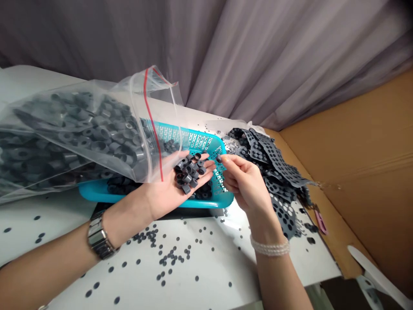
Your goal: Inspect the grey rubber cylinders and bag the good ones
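My left hand lies palm up over the basket, fingers stretched out. A heap of small grey rubber caps, short and hollow, rests on its palm and fingers. Just to the right, my right hand pinches a single grey cap between thumb and forefinger. The blue plastic basket under my hands holds more dark caps, partly hidden. A clear zip bag with a red stripe, full of grey caps, lies across the basket's left part, its mouth beside my left hand.
Perforated grey rubber sheets are piled at the right, near a cardboard wall. Pink-handled scissors or a cutter lie there. Small dark discs are scattered over the white table. A grey curtain hangs behind.
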Demonstrator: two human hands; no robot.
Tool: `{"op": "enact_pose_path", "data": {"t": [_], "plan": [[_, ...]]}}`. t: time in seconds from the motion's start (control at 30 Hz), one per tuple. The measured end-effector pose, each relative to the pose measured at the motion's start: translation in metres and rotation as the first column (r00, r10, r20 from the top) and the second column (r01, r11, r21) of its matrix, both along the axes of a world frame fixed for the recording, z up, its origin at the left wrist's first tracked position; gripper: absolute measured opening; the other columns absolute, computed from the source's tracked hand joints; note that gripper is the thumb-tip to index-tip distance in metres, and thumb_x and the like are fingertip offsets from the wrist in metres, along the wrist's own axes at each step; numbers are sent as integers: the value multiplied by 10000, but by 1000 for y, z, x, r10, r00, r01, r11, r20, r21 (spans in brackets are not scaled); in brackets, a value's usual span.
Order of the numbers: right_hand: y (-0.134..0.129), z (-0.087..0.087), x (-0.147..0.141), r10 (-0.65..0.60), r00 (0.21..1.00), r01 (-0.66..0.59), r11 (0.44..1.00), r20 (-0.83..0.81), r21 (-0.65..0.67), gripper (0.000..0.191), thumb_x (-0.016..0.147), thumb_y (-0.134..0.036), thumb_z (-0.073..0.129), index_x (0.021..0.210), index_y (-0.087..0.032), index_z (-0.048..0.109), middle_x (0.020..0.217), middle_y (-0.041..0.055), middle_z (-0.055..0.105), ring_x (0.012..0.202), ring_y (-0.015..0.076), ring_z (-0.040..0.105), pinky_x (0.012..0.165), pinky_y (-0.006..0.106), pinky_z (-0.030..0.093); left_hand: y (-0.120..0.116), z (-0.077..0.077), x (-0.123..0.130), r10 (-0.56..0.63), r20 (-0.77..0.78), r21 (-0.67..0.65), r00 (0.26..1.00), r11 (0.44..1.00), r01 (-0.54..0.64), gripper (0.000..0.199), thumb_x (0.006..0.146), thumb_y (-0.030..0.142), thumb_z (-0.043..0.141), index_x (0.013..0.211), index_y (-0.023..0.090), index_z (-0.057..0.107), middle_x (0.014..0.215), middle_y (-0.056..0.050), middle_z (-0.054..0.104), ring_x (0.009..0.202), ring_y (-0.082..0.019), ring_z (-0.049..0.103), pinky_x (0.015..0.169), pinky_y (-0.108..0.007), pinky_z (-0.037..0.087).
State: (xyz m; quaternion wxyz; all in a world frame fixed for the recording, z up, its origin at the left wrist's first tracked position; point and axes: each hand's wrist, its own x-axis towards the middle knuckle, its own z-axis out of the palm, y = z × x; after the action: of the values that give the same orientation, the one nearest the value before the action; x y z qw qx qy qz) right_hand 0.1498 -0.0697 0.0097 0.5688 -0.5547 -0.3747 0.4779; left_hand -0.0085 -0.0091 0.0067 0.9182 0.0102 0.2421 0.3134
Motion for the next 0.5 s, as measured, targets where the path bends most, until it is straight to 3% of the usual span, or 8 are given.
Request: {"op": "enact_pose_path", "data": {"t": [0.07, 0.17, 0.37, 0.5], "plan": [[0, 3, 4, 31, 961, -35, 999, -275, -10, 220, 777, -299, 709, 681, -189, 544, 528, -109, 158, 450, 49, 72, 352, 181, 105, 0, 1, 0, -4, -12, 7, 1000, 1000, 4, 468, 882, 200, 485, 1311, 15, 499, 1195, -222, 652, 1127, -298, 624, 958, -420, 528], [1, 5, 9, 52, 865, -65, 998, -500, -8, 305, 773, -252, 703, 620, -190, 446, 528, -108, 165, 451, 50, 53, 322, 131, 125, 0, 3, -1, -2, -19, 5, 1000, 1000, 3, 487, 881, 205, 486, 1328, 13, 485, 1230, -224, 634, 1145, -312, 612, 959, -418, 528], [3, 3, 11, 58, 783, -85, 996, -619, -13, 102, 784, -214, 590, 716, -161, 535, 555, -82, 282, 442, 50, 168, 314, 107, 160, 0, 3, 0, 1, 43, -5, 999, 1000, -1, 467, 865, 182, 491, 1301, 13, 493, 1173, -215, 657, 1136, -293, 618, 961, -390, 526], [7, 5, 15, 12, 763, -55, 997, -647, -46, 53, 768, -187, 537, 744, -144, 558, 657, -15, 465, 452, 40, 287, 317, 122, 180, 0, -2, 2, 9, 132, 30, 991, 999, -13, 286, 853, 142, 491, 1103, 49, 595, 1010, -168, 689, 1042, -257, 660, 974, -369, 509]]}}
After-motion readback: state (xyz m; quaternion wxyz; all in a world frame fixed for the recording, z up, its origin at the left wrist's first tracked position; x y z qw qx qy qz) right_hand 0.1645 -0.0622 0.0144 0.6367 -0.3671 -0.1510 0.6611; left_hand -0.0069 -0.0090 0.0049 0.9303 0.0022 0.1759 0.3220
